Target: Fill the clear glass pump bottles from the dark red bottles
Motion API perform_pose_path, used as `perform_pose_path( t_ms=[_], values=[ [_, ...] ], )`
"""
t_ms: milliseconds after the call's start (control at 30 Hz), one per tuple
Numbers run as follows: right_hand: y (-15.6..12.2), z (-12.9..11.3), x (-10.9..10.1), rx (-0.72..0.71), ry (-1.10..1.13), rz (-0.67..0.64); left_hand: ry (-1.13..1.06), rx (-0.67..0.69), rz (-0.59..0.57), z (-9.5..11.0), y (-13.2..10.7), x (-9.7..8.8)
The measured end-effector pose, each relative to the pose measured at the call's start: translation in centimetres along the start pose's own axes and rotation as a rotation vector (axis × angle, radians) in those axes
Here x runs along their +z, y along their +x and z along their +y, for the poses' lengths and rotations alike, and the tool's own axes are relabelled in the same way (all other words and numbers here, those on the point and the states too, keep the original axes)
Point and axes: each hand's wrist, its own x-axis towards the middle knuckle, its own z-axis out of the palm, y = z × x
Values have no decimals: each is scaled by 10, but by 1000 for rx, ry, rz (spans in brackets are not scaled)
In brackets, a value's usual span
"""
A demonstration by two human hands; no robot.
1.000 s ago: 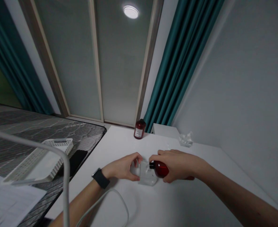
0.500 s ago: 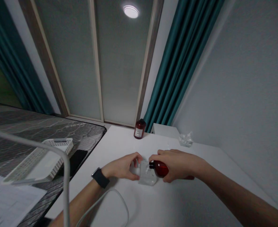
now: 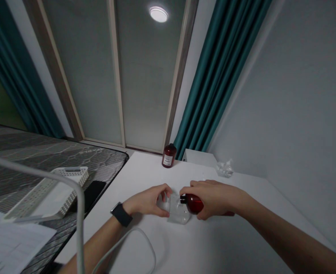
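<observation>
My left hand [image 3: 147,201], with a dark watch on its wrist, is closed round a small clear container [image 3: 177,211] that rests on the white table [image 3: 213,243]. My right hand [image 3: 213,198] grips a dark red bottle [image 3: 193,203] lying tipped on its side. The bottle's black neck points left into the top of the clear container. Both hands meet at the middle of the table.
A second dark red bottle [image 3: 168,155] stands upright at the table's far edge, beside a white box [image 3: 199,156] and crumpled clear plastic [image 3: 224,168]. A white basket [image 3: 50,190], a black phone [image 3: 92,192] and papers [image 3: 10,243] lie on the bed at left. A white cable [image 3: 139,243] loops near me.
</observation>
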Motion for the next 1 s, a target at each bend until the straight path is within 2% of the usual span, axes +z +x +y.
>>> perform_pose_path(
  t_ms=[1000],
  values=[
    [0, -6, -7, 15, -10, -30, 2, -51, -31, 4, 0, -1]
  ],
)
